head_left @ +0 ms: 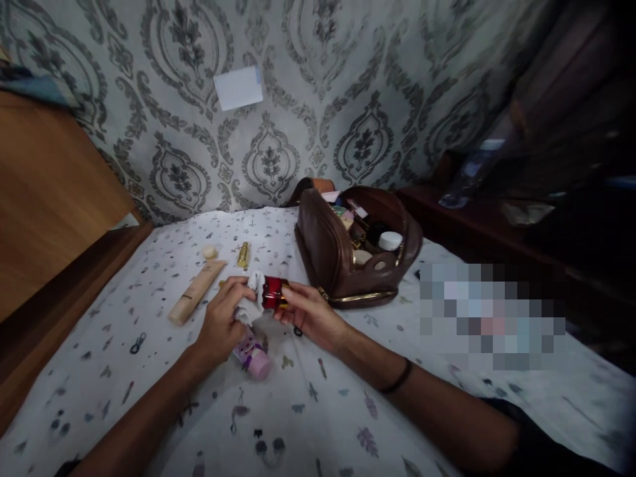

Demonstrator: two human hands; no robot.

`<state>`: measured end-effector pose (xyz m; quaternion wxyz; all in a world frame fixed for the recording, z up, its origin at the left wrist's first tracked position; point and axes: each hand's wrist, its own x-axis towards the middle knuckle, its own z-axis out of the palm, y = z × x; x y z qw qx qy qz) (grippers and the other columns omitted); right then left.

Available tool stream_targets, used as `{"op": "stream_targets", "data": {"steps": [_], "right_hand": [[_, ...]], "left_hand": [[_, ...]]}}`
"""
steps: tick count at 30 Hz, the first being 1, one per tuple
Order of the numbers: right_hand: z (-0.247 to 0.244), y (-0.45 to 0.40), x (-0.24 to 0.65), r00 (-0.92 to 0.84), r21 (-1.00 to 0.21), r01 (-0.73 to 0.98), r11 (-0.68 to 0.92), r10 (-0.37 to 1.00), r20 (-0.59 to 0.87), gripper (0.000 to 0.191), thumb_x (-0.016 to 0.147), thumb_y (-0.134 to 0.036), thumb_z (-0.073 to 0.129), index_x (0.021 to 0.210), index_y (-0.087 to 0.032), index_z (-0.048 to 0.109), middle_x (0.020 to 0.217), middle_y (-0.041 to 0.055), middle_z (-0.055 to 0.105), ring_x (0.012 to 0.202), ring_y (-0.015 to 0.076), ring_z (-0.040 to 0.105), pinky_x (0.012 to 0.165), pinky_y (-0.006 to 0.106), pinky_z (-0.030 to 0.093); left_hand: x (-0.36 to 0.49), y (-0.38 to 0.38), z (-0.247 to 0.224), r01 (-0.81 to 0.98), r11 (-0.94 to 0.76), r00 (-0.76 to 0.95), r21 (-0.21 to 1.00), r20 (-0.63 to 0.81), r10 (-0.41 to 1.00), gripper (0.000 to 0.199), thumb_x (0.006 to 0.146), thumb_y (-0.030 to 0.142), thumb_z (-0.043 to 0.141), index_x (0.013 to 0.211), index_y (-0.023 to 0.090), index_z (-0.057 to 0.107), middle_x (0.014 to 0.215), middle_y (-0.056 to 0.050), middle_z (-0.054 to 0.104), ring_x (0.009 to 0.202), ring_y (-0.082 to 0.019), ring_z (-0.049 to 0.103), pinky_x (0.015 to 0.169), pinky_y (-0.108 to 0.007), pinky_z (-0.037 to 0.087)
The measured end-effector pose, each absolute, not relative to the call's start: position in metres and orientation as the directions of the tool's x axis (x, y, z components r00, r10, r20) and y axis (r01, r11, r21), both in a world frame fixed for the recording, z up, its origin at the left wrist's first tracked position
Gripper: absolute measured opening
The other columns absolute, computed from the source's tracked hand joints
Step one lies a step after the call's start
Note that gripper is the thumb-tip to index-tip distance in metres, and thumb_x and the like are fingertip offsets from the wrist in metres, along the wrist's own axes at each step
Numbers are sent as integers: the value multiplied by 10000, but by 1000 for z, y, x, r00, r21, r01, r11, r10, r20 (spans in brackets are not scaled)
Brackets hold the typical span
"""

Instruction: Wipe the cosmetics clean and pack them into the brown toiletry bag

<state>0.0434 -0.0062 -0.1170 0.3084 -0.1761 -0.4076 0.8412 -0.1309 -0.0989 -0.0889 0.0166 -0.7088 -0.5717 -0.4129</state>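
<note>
My right hand (313, 315) grips a small dark red bottle (272, 293) with gold at its end, holding it sideways. Pinched in my left hand (223, 318) is a crumpled white tissue (252, 301), which touches the bottle's left end. Below my left hand lies a purple and pink bottle (254, 358), partly hidden by the fingers. Left of that hand rests a beige squeeze tube (196, 293). Just beyond the hands are a gold lipstick-like tube (243, 255) and a small cream-coloured round piece (209, 252).
An unzipped brown cosmetic bag (322, 242) full of items, among them a white-lidded jar (390, 240), stands right of the hands. Behind is a patterned wall (271, 159). A wooden panel (54, 199) borders the left; a clear plastic bottle (470, 172) lies at right.
</note>
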Motion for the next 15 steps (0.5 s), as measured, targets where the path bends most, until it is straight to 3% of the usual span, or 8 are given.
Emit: {"op": "stream_targets", "data": {"steps": [3, 5, 7, 11, 15], "right_hand": [[-120, -7, 41, -655, -880, -384, -278, 754, 48, 472, 635, -418, 882, 997, -207, 664, 862, 1, 701, 669, 128, 645, 588, 232, 494], [-119, -8, 43, -613, -932, -347, -105, 777, 141, 498, 648, -425, 867, 1053, -225, 657, 930, 13, 693, 789, 156, 657, 680, 264, 523], [-110, -10, 49, -566, -952, -284, 113, 781, 262, 518, 678, -421, 841, 1126, -236, 657, 1029, 41, 678, 908, 185, 649, 769, 301, 531], [-68, -11, 82, -504, -845, -102, 525, 705, 499, 566, 760, -402, 788, 1282, -251, 628, 1079, 72, 636, 917, 205, 619, 746, 316, 527], [-18, 12, 129, -391, -733, 31, 680, 683, 617, 541, 786, -388, 776, 1289, -262, 626, 1164, 80, 659, 1000, 243, 623, 852, 373, 516]], "left_hand": [[-128, -99, -81, 745, -312, -44, 590, 510, 859, 247, 642, 131, 498, 850, 221, 598, 904, -41, 652, 899, -239, 623, 783, -331, 507], [-126, -99, -76, 661, -221, -114, 717, 387, 915, 130, 712, 219, 559, 833, 218, 605, 859, -29, 658, 827, -224, 622, 732, -308, 512], [-126, -100, -74, 530, -96, -218, 843, 245, 945, 133, 748, 327, 626, 833, 225, 615, 853, -20, 669, 804, -219, 634, 686, -292, 530], [-131, -103, -85, 194, 105, -423, 975, -13, 906, 332, 683, 509, 734, 872, 247, 659, 890, -28, 715, 778, -247, 678, 609, -312, 570], [-135, -103, -98, 82, 210, -526, 974, -137, 839, 453, 652, 490, 779, 1013, 230, 690, 845, -38, 734, 756, -260, 702, 620, -355, 598]]}}
